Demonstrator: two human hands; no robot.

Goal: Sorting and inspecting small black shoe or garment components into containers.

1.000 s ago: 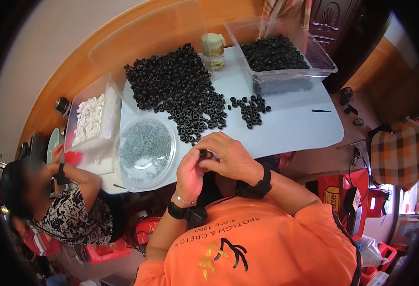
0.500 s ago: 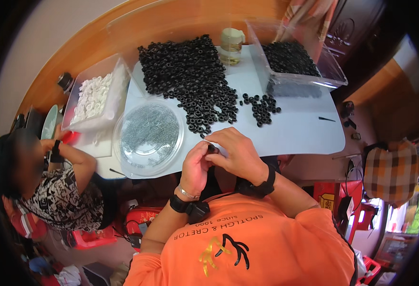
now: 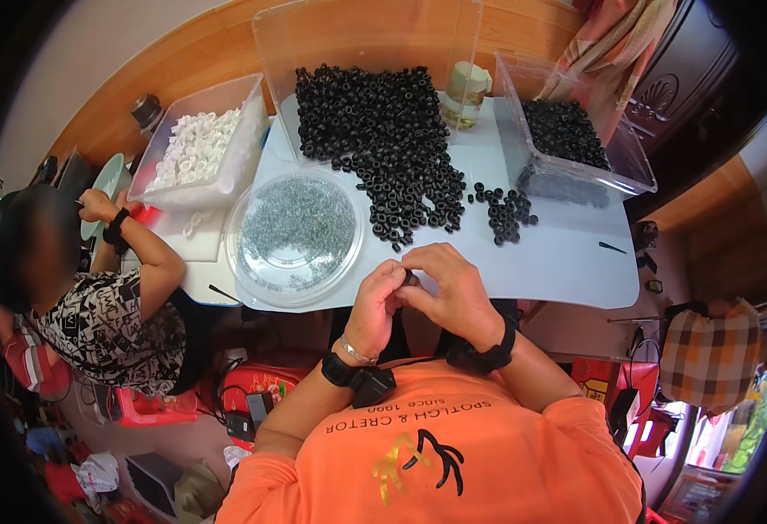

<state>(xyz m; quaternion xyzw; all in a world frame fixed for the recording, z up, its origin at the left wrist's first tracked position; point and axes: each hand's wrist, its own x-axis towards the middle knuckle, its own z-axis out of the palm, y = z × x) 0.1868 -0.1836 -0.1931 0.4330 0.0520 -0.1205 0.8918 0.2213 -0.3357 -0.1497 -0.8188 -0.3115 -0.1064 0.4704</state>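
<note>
Just off the near edge of the white table [image 3: 567, 271], my two hands meet in front of my chest. A small black ring-shaped part [image 3: 410, 278] is between their fingertips, mostly hidden by them. My left hand [image 3: 374, 307] is closed, its thumb and fingers pressed against the part. From the other side my right hand [image 3: 455, 293] curls its fingers over the same part. Beyond the hands spreads a big heap of similar black rings [image 3: 405, 188], spilling from a clear bin on its side. A smaller cluster of rings [image 3: 507, 217] lies to its right.
A round clear tray [image 3: 300, 290] of tiny shiny pieces sits left of my hands. Behind it is a bin [image 3: 245, 148] of white parts. Another clear bin [image 3: 562, 179] with black parts stands right, near a lidded jar [image 3: 464, 96]. A co-worker [image 3: 113, 323] sits at left.
The view has shifted, so the table and bins appear farther right. My hands stay together around the black ring, with the fingers slightly rearranged. The co-worker's hand is higher.
</note>
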